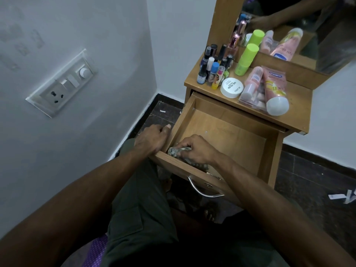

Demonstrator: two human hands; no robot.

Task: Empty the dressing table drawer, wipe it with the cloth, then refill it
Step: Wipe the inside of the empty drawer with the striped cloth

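From my remote station I record the wooden drawer [227, 132] pulled fully out of the dressing table [300, 120]. I see nothing in it but the cloth; its bare wooden floor carries a few pale specks. The right hand [194, 149] is inside at the near left corner, fingers curled around a crumpled grey cloth [178, 151] and pressing it against the inside of the front panel. The left hand [152, 139] grips the left side wall of the drawer near that same corner, fingers over the rim and thumb up along the outside. A metal handle [202, 189] hangs on the drawer front.

On the tabletop I count a cluster of small nail polish bottles [213, 66], a white round tub [231, 87], a green-capped bottle [246, 58], a clear pouch of pink items [252, 93] and a pink tube with a white cap [275, 93] lying on its side.
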